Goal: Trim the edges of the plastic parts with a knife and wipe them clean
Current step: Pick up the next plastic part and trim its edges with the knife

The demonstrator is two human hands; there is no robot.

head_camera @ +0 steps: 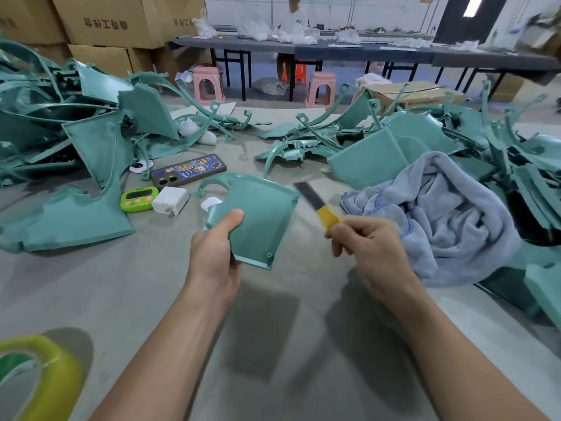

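Note:
My left hand point(217, 253) grips a teal plastic panel point(261, 214) by its lower left edge, thumb on its face, and holds it up above the grey table point(151, 284). My right hand point(364, 241) pinches a knife point(315, 202) by its yellow-taped handle. The dark blade points up and left, with its tip close to the panel's upper right corner. A light blue cloth point(440, 214) lies crumpled just right of my right hand, partly over other parts.
Piles of teal plastic parts lie at the left point(76, 141) and the right point(455, 132). A phone point(188, 171), green timer point(139, 200) and white charger point(170, 202) sit left of the panel. A yellow tape roll point(39, 375) is at the near left. A person stands at the far tables.

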